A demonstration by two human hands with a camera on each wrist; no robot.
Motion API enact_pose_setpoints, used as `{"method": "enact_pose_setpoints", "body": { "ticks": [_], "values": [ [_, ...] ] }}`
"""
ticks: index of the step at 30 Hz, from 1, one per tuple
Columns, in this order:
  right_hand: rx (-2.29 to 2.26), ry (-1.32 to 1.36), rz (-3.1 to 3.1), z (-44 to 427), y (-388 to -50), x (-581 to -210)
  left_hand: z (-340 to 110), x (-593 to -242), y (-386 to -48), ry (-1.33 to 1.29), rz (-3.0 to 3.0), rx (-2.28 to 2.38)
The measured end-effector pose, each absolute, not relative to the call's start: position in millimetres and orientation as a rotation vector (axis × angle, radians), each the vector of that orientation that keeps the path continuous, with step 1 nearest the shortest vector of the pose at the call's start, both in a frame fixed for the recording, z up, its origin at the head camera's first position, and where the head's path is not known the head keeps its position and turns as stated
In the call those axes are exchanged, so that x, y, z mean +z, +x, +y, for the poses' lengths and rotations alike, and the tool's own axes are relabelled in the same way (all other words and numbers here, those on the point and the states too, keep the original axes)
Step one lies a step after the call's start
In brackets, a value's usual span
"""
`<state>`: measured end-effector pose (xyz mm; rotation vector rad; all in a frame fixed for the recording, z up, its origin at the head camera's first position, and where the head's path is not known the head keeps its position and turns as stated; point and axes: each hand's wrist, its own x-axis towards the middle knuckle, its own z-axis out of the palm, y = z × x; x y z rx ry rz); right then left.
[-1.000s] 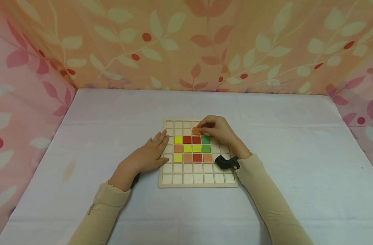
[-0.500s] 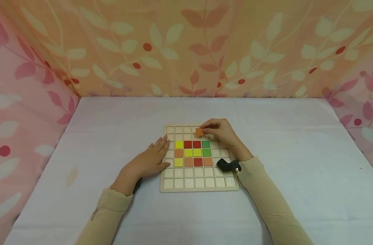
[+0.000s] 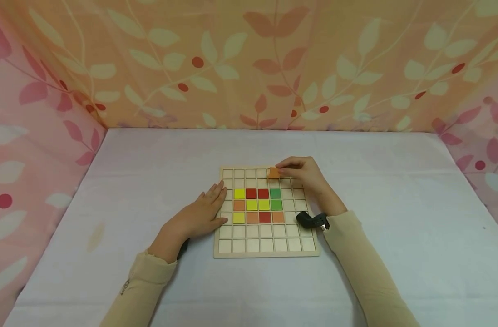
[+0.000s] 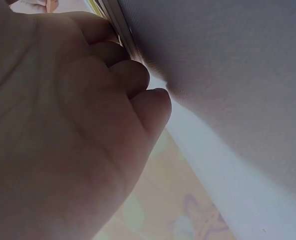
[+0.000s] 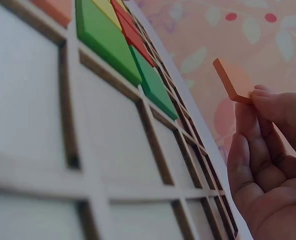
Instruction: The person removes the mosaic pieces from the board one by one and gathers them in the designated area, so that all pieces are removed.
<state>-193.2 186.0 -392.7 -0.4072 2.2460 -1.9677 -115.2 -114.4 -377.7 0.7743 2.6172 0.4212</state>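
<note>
A wooden grid board (image 3: 253, 245) lies flat on the white-covered table. Between thumb and fingers, my right hand (image 3: 303, 175) pinches an orange square tile (image 3: 274, 173) by one edge, over the board's back rows. In the right wrist view that tile (image 5: 233, 82) is tilted, and the other fingers are curled behind the thumb. My left hand (image 3: 199, 212) rests along the board's left edge with its fingers straight. Set in the middle cells are yellow tiles (image 3: 251, 205), red tiles (image 3: 264, 217), green tiles (image 3: 276, 205) and orange tiles (image 3: 239, 205).
A black wrist strap (image 3: 312, 220) on the right arm hangs over the board's right side. Patterned curtains (image 3: 232, 68) stand behind and beside the white tabletop (image 3: 416, 204).
My right hand has carried the orange tile a little to the right along the board's back rows. My left hand keeps its place on the board's edge. The set tiles look the same.
</note>
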Motion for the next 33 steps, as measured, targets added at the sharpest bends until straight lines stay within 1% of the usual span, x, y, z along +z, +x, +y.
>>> {"method": "enact_pose_setpoints", "body": {
  "ticks": [7, 16, 33],
  "values": [
    [-1.859, -0.311, 2.369, 196, -192, -387, -114, -376, -115, 0.761, 2.615, 0.42],
    [-1.84, -0.29, 2.397, 217, -189, -385, -114, -375, -116, 0.758, 2.605, 0.429],
    [-1.679, -0.169, 2.514, 258, -175, -382, -113, -375, -118, 0.821, 2.609, 0.402]
  ]
}}
